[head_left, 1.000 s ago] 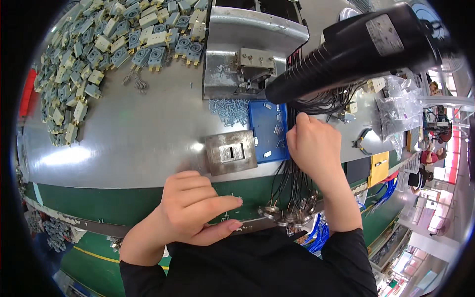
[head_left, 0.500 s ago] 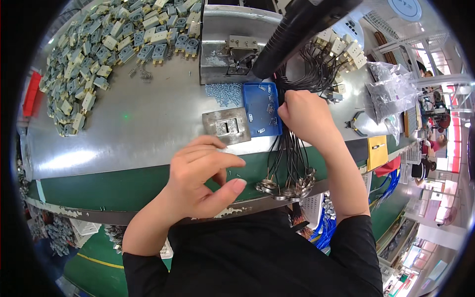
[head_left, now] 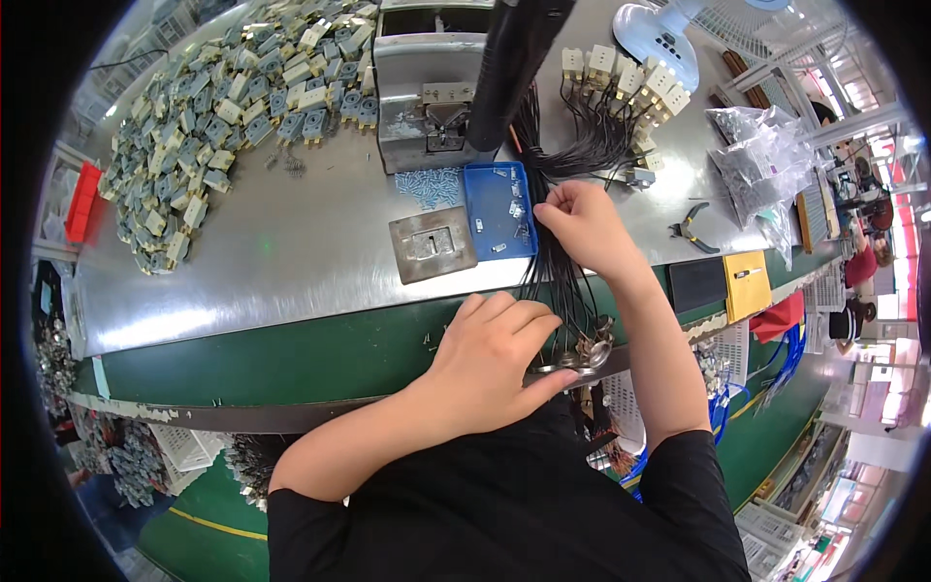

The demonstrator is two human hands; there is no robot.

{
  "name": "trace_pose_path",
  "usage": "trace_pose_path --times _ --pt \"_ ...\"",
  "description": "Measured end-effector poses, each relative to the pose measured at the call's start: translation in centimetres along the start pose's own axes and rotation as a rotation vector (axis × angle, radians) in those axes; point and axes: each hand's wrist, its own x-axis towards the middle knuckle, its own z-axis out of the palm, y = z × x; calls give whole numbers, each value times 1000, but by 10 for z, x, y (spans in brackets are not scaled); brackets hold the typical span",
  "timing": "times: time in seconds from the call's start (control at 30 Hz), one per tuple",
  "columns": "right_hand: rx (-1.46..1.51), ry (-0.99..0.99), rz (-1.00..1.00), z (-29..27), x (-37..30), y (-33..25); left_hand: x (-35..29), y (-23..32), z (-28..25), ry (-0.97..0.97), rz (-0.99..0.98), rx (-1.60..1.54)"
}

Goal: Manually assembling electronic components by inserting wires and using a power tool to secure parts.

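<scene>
My left hand [head_left: 495,364] is over the bench's near edge, fingers curved and thumb apart, with nothing visible in it. Its fingertips come up to the round metal pieces [head_left: 595,351] at the ends of the black cables [head_left: 555,281], partly covering them. Beside the blue tray [head_left: 502,209], my right hand [head_left: 588,231] is closed in a pinch over the cable bundle. What its fingertips hold, if anything, is hidden. Small metal parts lie in the tray. Left of it sits a metal plate with a slotted recess [head_left: 407,254], below a pile of small screws [head_left: 427,186].
A metal box-like fixture [head_left: 405,145] stands behind the screws, with a black tube [head_left: 504,82] leaning over it. Grey and cream switch-like parts [head_left: 208,126] are heaped at the far left. To the right are pliers [head_left: 694,231], a plastic bag [head_left: 761,160] and a fan [head_left: 659,44].
My left hand has moved right, from in front of the metal plate to the round cable ends. The right hand stays at the cable bundle. The whole view has shifted slightly.
</scene>
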Motion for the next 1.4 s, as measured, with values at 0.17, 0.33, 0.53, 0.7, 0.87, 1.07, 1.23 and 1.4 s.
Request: trace_pose_path --times 0.17,0.33,0.53,0.7,0.87,1.07,1.23,1.4 --pt "588 -102 332 -18 5 -17 10 9 4 144 33 -35" --pt "397 -261 264 -24 -7 -21 16 15 15 216 9 -125" --pt "627 -404 63 -28 -30 -3 15 13 11 109 -133 -52" --pt "1056 -312 217 -29 -32 15 25 7 2 263 -16 -115" --pt "1276 -276 119 -28 -35 23 30 -1 -12 85 35 -114" --pt "1015 -354 95 -34 -32 35 31 -9 -18 -82 88 -40" --pt "886 -451 77 -36 -34 21 33 -6 -7 -57 134 -127" --pt "911 -470 -113 -36 -41 9 34 -3 -2 -110 30 -217"
